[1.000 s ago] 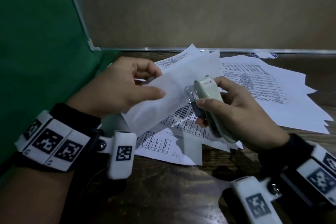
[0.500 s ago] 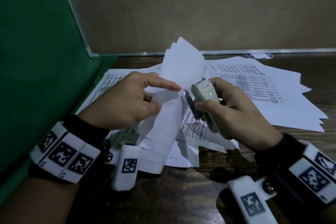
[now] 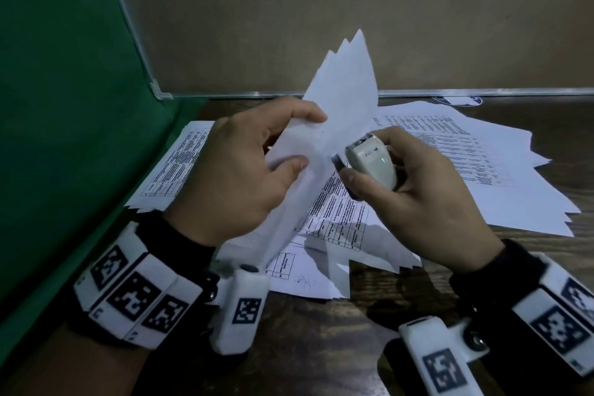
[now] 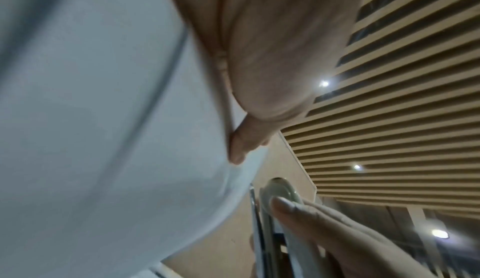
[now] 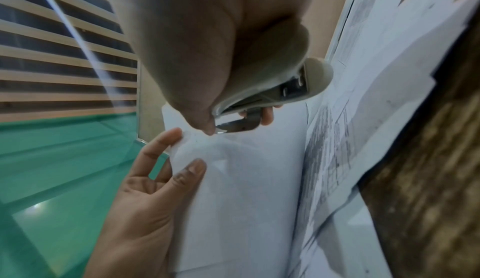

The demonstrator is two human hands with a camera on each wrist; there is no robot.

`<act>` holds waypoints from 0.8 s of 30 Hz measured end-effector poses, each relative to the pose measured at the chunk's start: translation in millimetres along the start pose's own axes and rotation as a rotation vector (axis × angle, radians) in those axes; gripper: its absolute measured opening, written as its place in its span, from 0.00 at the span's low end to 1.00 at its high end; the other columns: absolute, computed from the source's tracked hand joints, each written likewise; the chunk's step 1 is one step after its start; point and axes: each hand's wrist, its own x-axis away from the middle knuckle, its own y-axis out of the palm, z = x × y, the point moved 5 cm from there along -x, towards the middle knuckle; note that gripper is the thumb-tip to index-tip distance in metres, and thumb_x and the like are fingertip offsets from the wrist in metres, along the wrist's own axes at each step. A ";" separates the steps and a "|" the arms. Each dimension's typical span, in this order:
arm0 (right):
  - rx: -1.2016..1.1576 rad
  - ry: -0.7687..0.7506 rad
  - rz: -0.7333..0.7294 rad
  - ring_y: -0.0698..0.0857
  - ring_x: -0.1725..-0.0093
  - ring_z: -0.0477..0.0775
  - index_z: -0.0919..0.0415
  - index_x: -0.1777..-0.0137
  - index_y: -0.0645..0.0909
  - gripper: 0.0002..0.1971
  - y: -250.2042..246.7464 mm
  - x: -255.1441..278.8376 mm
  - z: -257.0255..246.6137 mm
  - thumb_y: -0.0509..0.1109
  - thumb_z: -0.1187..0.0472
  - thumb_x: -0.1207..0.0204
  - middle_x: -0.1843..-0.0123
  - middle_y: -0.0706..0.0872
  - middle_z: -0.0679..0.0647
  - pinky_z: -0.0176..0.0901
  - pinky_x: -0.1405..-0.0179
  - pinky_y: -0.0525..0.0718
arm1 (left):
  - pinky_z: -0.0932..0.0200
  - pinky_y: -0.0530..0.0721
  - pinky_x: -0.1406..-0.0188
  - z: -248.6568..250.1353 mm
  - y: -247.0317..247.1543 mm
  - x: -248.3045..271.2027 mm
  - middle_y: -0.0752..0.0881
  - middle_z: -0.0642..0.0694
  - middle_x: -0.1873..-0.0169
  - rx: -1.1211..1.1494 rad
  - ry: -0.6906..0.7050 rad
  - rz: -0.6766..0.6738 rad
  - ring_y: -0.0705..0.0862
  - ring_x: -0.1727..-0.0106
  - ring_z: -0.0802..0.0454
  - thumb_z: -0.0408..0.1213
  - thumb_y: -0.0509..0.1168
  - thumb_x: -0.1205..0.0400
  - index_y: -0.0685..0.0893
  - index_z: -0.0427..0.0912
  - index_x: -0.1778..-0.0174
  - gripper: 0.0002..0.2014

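Note:
My left hand [image 3: 254,167] pinches a small bundle of white sheets [image 3: 344,100] between thumb and fingers and holds it upright above the table, blank side toward me. My right hand [image 3: 414,190] grips a cream stapler [image 3: 373,162] just right of the bundle's edge, its metal nose pointing at the paper. In the right wrist view the stapler [image 5: 285,89] hangs over the bundle [image 5: 239,179], with the left hand [image 5: 155,175] holding the sheets' corner. In the left wrist view the bundle [image 4: 103,138] fills the left side and the stapler [image 4: 278,194] shows at the bottom.
Several printed sheets [image 3: 450,154] lie spread over the dark wooden table [image 3: 321,347], some under my hands and some at the left [image 3: 173,170]. A green panel [image 3: 64,106] stands at the left and a beige wall [image 3: 353,10] at the back.
The left hand has tilted the bundle from lying slanted to standing upright. The stapler has come off the paper's edge and moved slightly right and up.

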 end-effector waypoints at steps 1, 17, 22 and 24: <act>-0.004 -0.008 0.017 0.90 0.61 0.49 0.47 0.46 0.82 0.11 -1.7 -0.4 -0.6 0.77 0.46 0.22 0.59 0.91 0.47 0.56 0.64 0.86 | 0.45 0.91 0.43 1.6 -2.0 0.1 0.92 0.55 0.43 -0.079 0.015 0.006 0.91 0.43 0.49 0.30 0.74 0.20 0.87 0.55 0.35 0.20; 0.077 0.061 -0.129 0.90 0.67 0.51 0.47 0.52 0.84 0.10 7.9 3.5 6.1 0.82 0.48 0.27 0.66 0.91 0.49 0.54 0.67 0.86 | 0.62 0.74 0.70 -17.9 15.5 4.2 0.80 0.58 0.81 0.005 -0.296 -0.154 0.74 0.75 0.55 0.36 0.81 0.23 0.93 0.52 0.50 0.09; 0.021 0.046 -0.138 0.90 0.66 0.54 0.44 0.50 0.90 0.07 7.6 3.3 5.8 0.82 0.50 0.26 0.65 0.91 0.51 0.55 0.66 0.87 | 0.59 0.69 0.68 -16.2 15.1 5.8 0.75 0.53 0.78 0.025 -0.301 -0.143 0.70 0.73 0.53 0.37 0.82 0.24 0.94 0.53 0.51 0.09; 0.016 0.038 -0.160 0.89 0.67 0.56 0.47 0.51 0.91 0.05 7.2 3.3 5.5 0.81 0.52 0.25 0.67 0.90 0.52 0.56 0.66 0.86 | 0.60 0.64 0.71 -16.6 15.8 6.1 0.68 0.54 0.78 0.011 -0.316 -0.143 0.65 0.75 0.54 0.37 0.82 0.24 0.93 0.53 0.52 0.08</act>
